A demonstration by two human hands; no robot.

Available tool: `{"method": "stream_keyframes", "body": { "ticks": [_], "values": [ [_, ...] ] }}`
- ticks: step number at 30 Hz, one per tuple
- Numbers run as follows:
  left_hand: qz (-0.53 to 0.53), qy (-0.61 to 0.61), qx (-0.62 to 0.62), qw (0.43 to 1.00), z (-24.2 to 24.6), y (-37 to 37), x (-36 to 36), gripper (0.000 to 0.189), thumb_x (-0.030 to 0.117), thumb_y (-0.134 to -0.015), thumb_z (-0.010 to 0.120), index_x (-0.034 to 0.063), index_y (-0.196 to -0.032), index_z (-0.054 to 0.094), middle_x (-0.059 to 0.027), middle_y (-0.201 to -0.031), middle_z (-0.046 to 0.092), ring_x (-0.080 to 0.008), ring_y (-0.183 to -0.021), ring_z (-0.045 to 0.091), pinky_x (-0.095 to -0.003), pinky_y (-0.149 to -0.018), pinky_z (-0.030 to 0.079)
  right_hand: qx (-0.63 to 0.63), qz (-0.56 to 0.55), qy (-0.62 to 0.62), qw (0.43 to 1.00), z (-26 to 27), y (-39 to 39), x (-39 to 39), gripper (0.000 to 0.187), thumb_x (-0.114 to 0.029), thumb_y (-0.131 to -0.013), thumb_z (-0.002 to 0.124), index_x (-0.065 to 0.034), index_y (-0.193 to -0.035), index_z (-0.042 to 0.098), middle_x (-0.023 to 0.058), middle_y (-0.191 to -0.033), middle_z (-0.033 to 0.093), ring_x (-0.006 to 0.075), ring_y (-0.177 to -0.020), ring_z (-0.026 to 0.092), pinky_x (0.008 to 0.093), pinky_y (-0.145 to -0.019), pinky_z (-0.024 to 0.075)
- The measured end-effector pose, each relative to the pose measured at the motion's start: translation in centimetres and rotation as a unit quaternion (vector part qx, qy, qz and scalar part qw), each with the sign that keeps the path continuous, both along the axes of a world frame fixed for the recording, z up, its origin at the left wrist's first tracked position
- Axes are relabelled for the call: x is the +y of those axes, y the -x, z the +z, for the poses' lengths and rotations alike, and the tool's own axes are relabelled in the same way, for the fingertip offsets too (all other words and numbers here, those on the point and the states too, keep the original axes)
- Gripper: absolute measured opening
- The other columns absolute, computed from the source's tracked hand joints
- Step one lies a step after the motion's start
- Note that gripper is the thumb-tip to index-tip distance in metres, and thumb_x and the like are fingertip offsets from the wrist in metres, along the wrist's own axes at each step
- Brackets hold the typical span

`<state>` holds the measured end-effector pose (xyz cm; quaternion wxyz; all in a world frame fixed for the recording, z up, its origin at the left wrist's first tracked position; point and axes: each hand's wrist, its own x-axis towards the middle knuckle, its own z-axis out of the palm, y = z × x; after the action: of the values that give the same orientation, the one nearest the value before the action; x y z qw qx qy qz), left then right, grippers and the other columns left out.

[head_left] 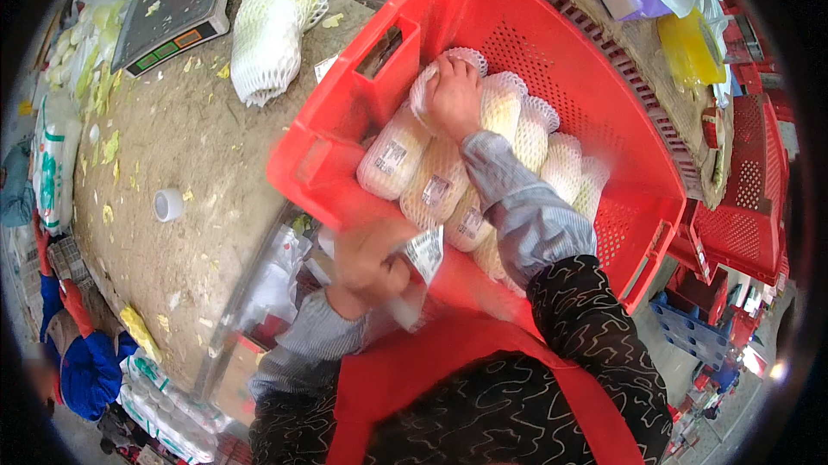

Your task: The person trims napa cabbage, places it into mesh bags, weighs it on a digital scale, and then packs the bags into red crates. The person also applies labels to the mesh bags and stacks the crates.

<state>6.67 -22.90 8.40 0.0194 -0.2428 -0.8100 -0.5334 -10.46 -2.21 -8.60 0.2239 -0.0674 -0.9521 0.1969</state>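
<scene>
My left hand [372, 264], blurred, holds a strip of printed labels [425, 254] at the near side of a red plastic crate [323, 164]. Inside the crate, my right hand [456, 93] grips the top of a cabbage in a white foam net [422, 95], fingers curled over it. Several more netted heads, apparently napa cabbages, lie side by side there. A labelled one [390, 154] is at the left, another labelled one [435, 190] beside it. My right forearm hides part of the row.
Left of the crate, a netted bundle [268, 35], a digital scale [174, 5] and a white tape roll [169, 205] rest on the leaf-strewn table [136, 258]. Yellow tape [692, 47] lies at upper right. More red crates [740, 187] stand right. A person in blue [90, 374] works at left.
</scene>
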Motion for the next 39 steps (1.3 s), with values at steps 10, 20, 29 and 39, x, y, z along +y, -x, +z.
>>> {"method": "stream_keyframes", "body": {
  "ticks": [10, 20, 29, 39],
  "values": [
    [0.044, -0.058, -0.044, 0.996, 2.4, -0.8, 0.4, 0.030, 0.004, -0.070, 0.085, 0.0022, -0.094, 0.066, -0.0083, -0.082, 0.071, -0.0172, -0.072, 0.070, -0.0298, -0.066, 0.056, 0.041, -0.057, -0.004, 0.998, 1.6, 1.1, -1.3, 0.036, -0.028, -0.081, 0.062, -0.0090, -0.111, 0.068, 0.0131, -0.114, 0.062, 0.0333, -0.116, 0.053, 0.0532, -0.100, 0.0370],
    [0.096, -0.250, -0.167, 0.949, 4.2, -2.0, -0.5, 0.022, -0.007, -0.086, 0.065, -0.0001, -0.105, 0.057, -0.0103, -0.096, 0.069, -0.0141, -0.089, 0.067, -0.0276, -0.076, 0.055, -0.259, 0.394, 0.565, 0.677, 18.8, -15.0, -1.1, 0.024, -0.019, -0.098, 0.062, 0.0014, -0.107, 0.071, 0.0049, -0.105, 0.071, 0.0101, -0.099, 0.062, 0.0300, -0.089, 0.0499],
    [0.095, -0.006, -0.243, 0.965, 3.8, -1.8, -3.1, 0.014, -0.008, -0.079, 0.067, 0.0003, -0.090, 0.061, -0.0020, -0.071, 0.067, -0.0052, -0.070, 0.062, -0.0230, -0.068, 0.048, -0.084, 0.174, 0.540, 0.820, 19.6, -9.0, 5.1, 0.024, -0.022, -0.102, 0.057, -0.0012, -0.101, 0.067, -0.0018, -0.086, 0.065, 0.0067, -0.080, 0.057, 0.0240, -0.075, 0.0473],
    [0.054, -0.216, -0.318, 0.921, 3.2, -2.5, -5.1, 0.030, -0.010, -0.083, 0.072, 0.0011, -0.105, 0.054, -0.0074, -0.092, 0.068, -0.0124, -0.085, 0.068, -0.0261, -0.074, 0.054, -0.274, 0.165, 0.123, 0.939, 2.4, 6.7, 10.8, 0.056, -0.050, -0.084, 0.072, 0.0003, -0.107, 0.065, 0.0261, -0.101, 0.068, 0.0372, -0.100, 0.067, 0.0427, -0.087, 0.0506]
  ]
}}
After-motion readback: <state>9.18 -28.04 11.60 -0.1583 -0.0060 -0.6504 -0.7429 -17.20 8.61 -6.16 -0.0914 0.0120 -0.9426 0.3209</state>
